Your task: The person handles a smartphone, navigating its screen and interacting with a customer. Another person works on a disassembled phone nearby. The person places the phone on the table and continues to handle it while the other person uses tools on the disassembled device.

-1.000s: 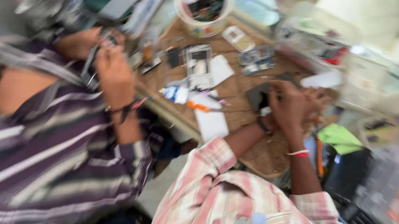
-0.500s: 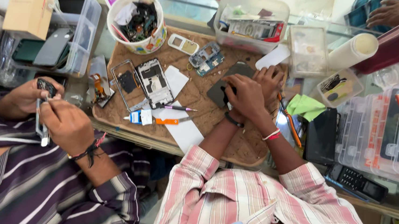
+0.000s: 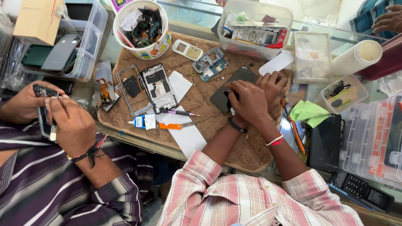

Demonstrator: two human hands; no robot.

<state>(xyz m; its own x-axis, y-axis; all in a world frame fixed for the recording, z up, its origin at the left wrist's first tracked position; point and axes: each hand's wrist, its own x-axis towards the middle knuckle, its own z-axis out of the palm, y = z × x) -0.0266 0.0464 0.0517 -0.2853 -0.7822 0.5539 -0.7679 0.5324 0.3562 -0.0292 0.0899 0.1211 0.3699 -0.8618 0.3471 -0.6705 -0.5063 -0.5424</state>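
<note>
My left hand (image 3: pixel 246 101), with a black band at the wrist, lies closed over a dark grey phone (image 3: pixel 219 97) flat on the round cork board (image 3: pixel 246 150). My right hand (image 3: pixel 274 83), with a pink and white bracelet, presses on the same phone from its right side, fingers curled against my left hand. Most of the phone is hidden under both hands. Whether a small tool sits in my left fingers is hard to tell.
An opened phone (image 3: pixel 159 87), a frame (image 3: pixel 131 89), a glue tube (image 3: pixel 142 122), an orange knife (image 3: pixel 176 125) and a pen (image 3: pixel 182 113) lie left. A parts cup (image 3: pixel 142 25) and plastic boxes (image 3: pixel 254 26) stand behind. A co-worker's hands (image 3: pixel 70 124) work on a phone at the left.
The view has swung and steadied. My hands stay on the dark phone. The co-worker's hands with their phone have come lower and nearer the board's left edge.
</note>
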